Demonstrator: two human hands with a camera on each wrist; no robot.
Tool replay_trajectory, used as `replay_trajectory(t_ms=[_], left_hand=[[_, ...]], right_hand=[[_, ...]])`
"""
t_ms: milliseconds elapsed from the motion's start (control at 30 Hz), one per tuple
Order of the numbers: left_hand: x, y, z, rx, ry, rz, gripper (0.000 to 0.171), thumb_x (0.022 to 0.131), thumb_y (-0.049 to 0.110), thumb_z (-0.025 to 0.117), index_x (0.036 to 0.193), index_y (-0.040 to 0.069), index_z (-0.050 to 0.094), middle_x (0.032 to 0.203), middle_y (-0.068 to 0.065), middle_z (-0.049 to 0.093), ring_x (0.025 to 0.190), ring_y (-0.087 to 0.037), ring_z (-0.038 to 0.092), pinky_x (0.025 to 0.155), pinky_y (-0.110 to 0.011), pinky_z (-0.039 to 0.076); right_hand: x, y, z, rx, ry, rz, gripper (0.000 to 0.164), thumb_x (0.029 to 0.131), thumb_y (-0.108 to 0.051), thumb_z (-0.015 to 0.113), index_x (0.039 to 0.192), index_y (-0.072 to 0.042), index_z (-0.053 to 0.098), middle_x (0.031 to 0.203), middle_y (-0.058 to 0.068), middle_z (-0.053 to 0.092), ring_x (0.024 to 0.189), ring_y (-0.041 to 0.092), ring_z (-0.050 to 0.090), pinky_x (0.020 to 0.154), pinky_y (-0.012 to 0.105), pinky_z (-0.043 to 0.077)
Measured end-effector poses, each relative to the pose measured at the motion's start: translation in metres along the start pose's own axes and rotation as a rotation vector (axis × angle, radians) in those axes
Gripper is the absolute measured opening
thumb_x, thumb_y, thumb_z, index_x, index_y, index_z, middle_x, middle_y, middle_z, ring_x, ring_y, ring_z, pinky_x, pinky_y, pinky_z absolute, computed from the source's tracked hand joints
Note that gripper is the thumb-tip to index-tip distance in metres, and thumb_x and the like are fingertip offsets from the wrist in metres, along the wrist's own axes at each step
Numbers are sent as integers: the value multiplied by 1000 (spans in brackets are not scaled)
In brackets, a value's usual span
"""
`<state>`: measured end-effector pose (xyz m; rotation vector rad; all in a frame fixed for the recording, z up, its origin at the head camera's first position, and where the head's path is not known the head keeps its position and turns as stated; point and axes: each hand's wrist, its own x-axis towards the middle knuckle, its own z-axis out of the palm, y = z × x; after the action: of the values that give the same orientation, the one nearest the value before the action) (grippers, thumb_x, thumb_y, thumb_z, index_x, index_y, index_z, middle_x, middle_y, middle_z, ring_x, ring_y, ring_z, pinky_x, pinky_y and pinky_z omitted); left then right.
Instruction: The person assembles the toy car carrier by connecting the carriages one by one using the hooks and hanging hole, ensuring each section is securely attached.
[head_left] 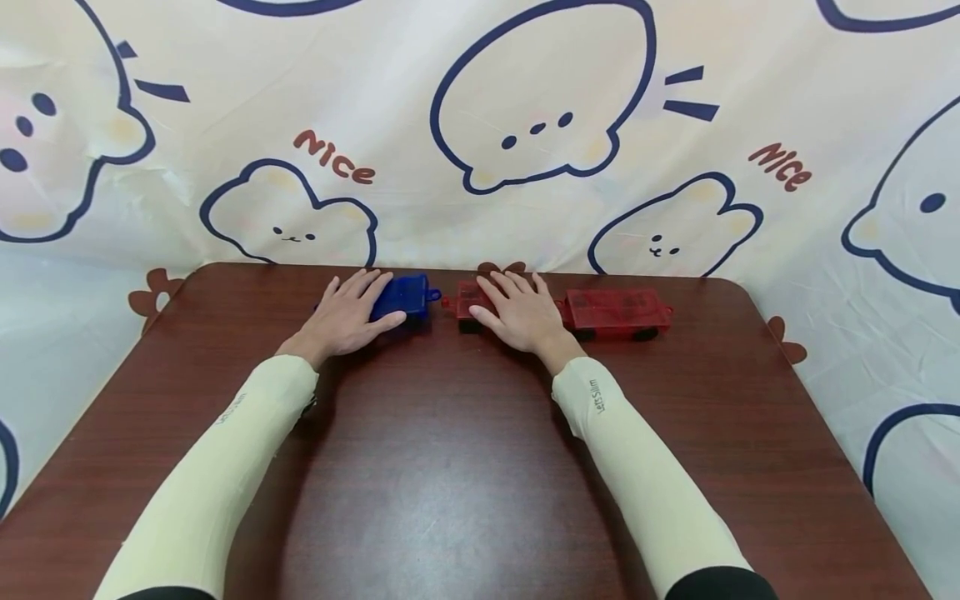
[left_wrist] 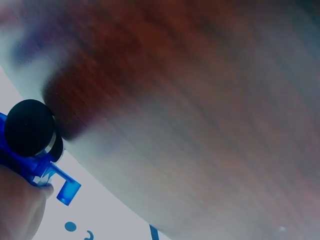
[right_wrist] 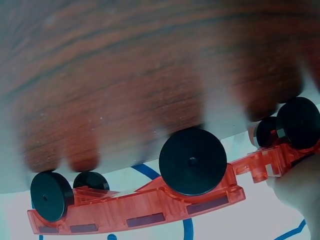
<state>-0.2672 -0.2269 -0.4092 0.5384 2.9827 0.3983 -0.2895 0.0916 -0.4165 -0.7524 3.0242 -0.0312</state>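
Observation:
In the head view, my left hand (head_left: 342,317) rests with spread, fairly straight fingers over a blue toy train car (head_left: 405,297), its thumb along the near side. Part of that car lies hidden under the hand. To its right, my right hand (head_left: 522,312) lies flat-fingered over a red toy train car (head_left: 471,321), mostly covered. A second red car (head_left: 618,310) is joined behind it on the right. The blue hook (head_left: 434,295) and the red coupling (head_left: 447,302) face each other across a small gap. Black wheels (right_wrist: 193,161) show in the right wrist view.
The cars stand near the far edge of a dark brown wooden table (head_left: 442,467). A pale cloth (head_left: 480,217) with cartoon bears hangs just behind that edge and along both sides.

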Motion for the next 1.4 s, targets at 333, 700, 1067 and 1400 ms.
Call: replay_trajectory(t_ms=[333, 700, 1067, 1400], left_hand=[[2, 4, -1, 25, -16, 7, 95, 95, 77, 37, 162, 11, 22, 166, -21, 18, 153, -41, 8, 118, -66, -2], [0, 4, 1, 22, 2, 4, 95, 95, 75, 39, 162, 10, 22, 165, -22, 20, 152, -42, 10, 118, -66, -1], [1, 3, 0, 48, 1, 2, 95, 95, 76, 38, 162, 10, 23, 164, -22, 20, 152, -42, 11, 118, -67, -1], [2, 4, 0, 60, -12, 6, 96, 95, 77, 38, 162, 10, 23, 164, -22, 20, 152, -42, 10, 118, -66, -1]], right_hand=[[1, -2, -1, 0, -1, -13, 78, 101, -71, 12, 164, -27, 18, 168, 2, 20, 153, 27, 17, 121, 58, 6], [0, -8, -4, 11, -21, -17, 75, 103, -69, 15, 164, -27, 16, 168, 2, 19, 153, 27, 17, 121, 58, 7], [2, -10, -4, 1, -12, -21, 75, 102, -70, 13, 164, -28, 16, 168, 2, 19, 153, 27, 17, 121, 58, 8], [3, -7, -2, -3, -2, -20, 76, 102, -70, 15, 164, -28, 16, 168, 2, 19, 153, 28, 18, 121, 58, 8]])
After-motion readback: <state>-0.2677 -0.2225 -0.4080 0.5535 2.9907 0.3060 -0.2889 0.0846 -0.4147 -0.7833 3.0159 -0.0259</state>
